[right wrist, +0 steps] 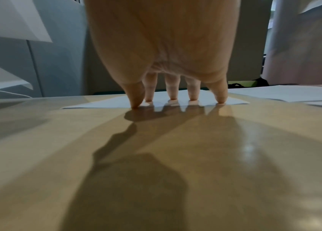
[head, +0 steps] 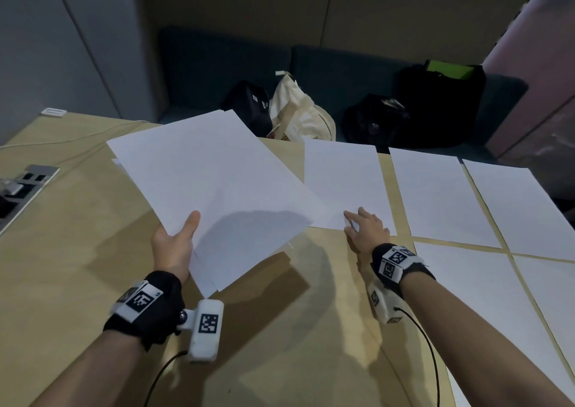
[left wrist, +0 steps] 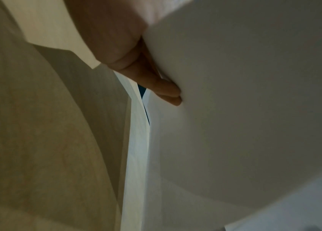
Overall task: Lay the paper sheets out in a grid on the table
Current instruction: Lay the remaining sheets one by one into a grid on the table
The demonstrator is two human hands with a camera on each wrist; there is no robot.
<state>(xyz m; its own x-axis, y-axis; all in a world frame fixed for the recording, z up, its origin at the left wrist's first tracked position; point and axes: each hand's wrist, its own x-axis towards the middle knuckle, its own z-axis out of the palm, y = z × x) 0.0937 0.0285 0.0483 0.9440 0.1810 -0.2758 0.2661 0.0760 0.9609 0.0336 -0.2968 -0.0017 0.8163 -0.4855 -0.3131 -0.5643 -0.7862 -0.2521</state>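
Note:
My left hand (head: 177, 238) holds a stack of white paper sheets (head: 211, 188) above the table, thumb on top and fingers (left wrist: 168, 92) underneath the stack (left wrist: 245, 109). To its right, my right hand (head: 364, 226) presses spread straight fingertips (right wrist: 173, 97) on the near edge of a single sheet (head: 342, 176) lying flat on the wooden table (head: 77, 235); in the right wrist view that sheet (right wrist: 162, 102) lies under the fingertips. More sheets lie flat further right: one (head: 435, 195), another (head: 525, 207), and a second row (head: 473, 282) nearer me.
A power socket panel (head: 25, 185) with a white cable sits in the table at the left. Beyond the far edge, a bench carries black bags (head: 429, 107) and a cream tote bag (head: 298, 107). Bare tabletop shows in front of me and to the left.

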